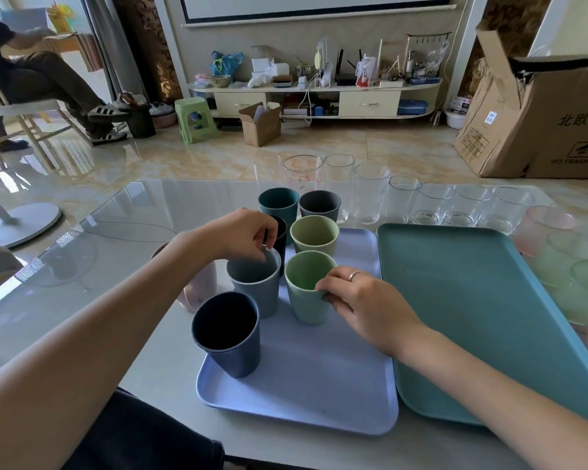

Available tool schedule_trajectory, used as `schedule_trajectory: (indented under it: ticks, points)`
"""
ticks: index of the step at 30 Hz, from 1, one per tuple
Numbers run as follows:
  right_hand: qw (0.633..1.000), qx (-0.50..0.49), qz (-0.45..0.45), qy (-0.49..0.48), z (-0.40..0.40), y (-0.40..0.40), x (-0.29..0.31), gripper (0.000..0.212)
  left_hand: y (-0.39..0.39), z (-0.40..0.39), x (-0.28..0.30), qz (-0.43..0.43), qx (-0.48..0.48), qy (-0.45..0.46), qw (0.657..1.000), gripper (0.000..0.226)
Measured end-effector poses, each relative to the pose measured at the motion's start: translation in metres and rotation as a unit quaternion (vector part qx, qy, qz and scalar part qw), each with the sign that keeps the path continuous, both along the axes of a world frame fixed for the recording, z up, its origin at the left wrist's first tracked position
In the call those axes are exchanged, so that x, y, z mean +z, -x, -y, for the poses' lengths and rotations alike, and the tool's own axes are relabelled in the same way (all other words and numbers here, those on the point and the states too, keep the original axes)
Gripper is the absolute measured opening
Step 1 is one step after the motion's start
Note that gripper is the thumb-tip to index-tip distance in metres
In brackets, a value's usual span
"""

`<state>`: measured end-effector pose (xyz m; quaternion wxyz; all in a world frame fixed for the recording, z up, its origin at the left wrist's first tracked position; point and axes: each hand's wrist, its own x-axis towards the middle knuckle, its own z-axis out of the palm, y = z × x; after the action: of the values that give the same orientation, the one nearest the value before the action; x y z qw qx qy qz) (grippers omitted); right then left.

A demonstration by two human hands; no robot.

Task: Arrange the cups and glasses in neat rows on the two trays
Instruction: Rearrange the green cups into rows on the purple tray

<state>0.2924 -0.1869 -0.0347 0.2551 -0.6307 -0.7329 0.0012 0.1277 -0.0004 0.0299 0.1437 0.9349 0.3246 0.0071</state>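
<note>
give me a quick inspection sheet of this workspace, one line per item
surface: glass-topped table, glossy, reflecting the room
job's things: lilac tray carries coloured cups in two rough rows; teal tray beside it carries nothing; clear glasses in a line behind the trays; frosted glasses right of the teal tray
clutter: pale pink cup off the lilac tray, behind the left arm
grippers: left hand pinches the rim of the grey-blue cup; right hand grips the light green cup
cables: nothing seen on the table; wires on the far shelf
surroundings: cardboard box, green stool, seated person
</note>
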Motion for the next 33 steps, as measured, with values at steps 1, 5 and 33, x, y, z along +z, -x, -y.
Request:
schedule_trajectory:
  ticks: [1, 5, 33]
  points:
    - [1.000, 0.002, 0.006, 0.004, 0.000, 0.000, 0.000, 0.021, 0.000, 0.001, -0.002, -0.004, -0.001, -0.008, 1.000, 0.016]
    - [0.999, 0.017, 0.017, 0.025, -0.002, -0.003, 0.000, 0.023, -0.005, 0.007, -0.009, -0.002, -0.007, -0.049, 0.999, 0.017]
    - [0.993, 0.024, 0.093, -0.066, -0.060, 0.129, 0.047, 0.028, 0.117, -0.025, -0.030, 0.057, 0.328, -0.077, 0.940, 0.051]
